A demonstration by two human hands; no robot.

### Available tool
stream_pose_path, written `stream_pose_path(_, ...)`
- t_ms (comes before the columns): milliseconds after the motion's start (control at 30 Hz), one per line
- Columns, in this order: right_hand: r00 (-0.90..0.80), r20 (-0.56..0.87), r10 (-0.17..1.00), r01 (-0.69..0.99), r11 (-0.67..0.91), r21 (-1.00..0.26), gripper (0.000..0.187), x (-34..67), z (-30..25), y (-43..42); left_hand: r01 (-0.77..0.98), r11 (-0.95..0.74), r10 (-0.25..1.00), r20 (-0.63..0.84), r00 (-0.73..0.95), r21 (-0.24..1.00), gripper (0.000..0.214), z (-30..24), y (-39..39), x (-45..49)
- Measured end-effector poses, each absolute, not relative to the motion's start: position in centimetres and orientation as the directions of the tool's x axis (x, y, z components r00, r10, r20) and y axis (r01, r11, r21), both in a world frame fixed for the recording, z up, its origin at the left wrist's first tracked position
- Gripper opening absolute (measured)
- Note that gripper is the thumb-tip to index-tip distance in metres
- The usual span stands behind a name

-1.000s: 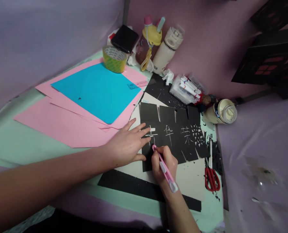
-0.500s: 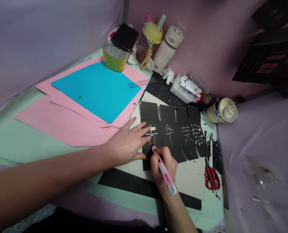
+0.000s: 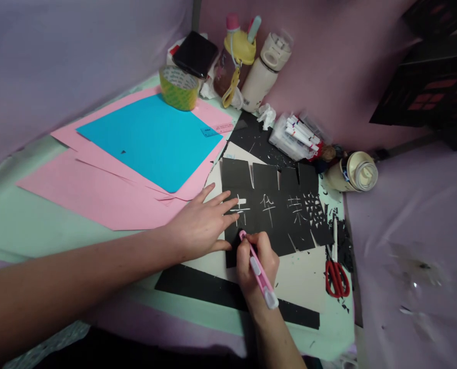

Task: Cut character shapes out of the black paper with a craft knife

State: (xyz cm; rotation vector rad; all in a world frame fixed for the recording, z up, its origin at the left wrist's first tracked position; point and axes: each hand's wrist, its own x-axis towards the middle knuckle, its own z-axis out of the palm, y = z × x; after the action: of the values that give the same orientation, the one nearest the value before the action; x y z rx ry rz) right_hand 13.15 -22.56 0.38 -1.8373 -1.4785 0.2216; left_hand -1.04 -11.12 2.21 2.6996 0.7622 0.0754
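My right hand [image 3: 259, 259] is closed around a pink utility knife [image 3: 262, 279], its tip down at the black paper [image 3: 266, 230] below the leftmost cut-out character. White characters and a lattice pattern show as openings in that paper, and slits run in from its long edges. My left hand [image 3: 201, 225] lies flat with fingers spread, fingertips on the paper's left part. Under the black paper is a white sheet [image 3: 301, 279]. A black strip [image 3: 201, 284] lies along the near side, partly hidden by my right forearm. The knife's blade is too small to make out.
Red-handled scissors [image 3: 336, 277] lie at the right among black scraps. Blue paper [image 3: 151, 138] and pink paper [image 3: 97, 200] cover the left side. A tape roll [image 3: 179, 92], a white bottle [image 3: 261, 82], a box of markers [image 3: 293, 138] and a cup [image 3: 353, 174] stand along the back.
The whole view has shifted slightly. Both hands keep nearly the same place on the black paper, and the knife is still held in my right hand.
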Motion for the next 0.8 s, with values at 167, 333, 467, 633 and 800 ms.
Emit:
stream_pose_path(167,0.34,0.308,0.888,0.758,-0.065,-0.649,0.017,12.6,0.4,-22.7,0.489,-0.809,0.51,-0.024,0.86,0.327,0.062,2.2,-11.1,-1.2)
stream_pose_path(333,0.344,0.314,0.885,0.767,-0.072,-0.637,0.017,12.5,0.3,-22.9,0.483,-0.805,0.511,-0.01,0.859,0.344,0.061,2.0,-11.1,-1.2)
stream_pose_path(467,0.357,0.316,0.879,0.764,-0.081,-0.64,0.017,12.4,0.2,-23.0,0.488,-0.803,0.513,-0.02,0.858,0.343,0.062,2.0,-11.1,-1.2)
stream_pose_path(633,0.38,0.295,0.877,0.728,-0.087,-0.68,0.016,12.1,0.1,-23.3,0.485,-0.803,0.508,-0.029,0.861,0.346,0.064,2.0,-11.1,-1.2)
stream_pose_path(800,0.405,0.263,0.876,0.673,-0.091,-0.734,0.016,11.9,0.0,-23.5,0.475,-0.812,0.507,0.009,0.862,0.34,0.063,1.9,-11.1,-1.2)
